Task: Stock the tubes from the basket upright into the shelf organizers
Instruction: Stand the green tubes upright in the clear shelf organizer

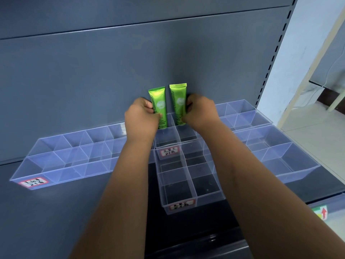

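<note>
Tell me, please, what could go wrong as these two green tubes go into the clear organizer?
The compartments look wider than the left tube and right tube, so either may tip once the left hand or right hand lets go. The clear organizer looks light; a push could slide it.

Upright tubes [158, 103] in hands [141, 116]

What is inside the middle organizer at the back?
A green tube in the left hand and another in the right hand stand upright in its rear compartments. The hands hide part of each.
</note>
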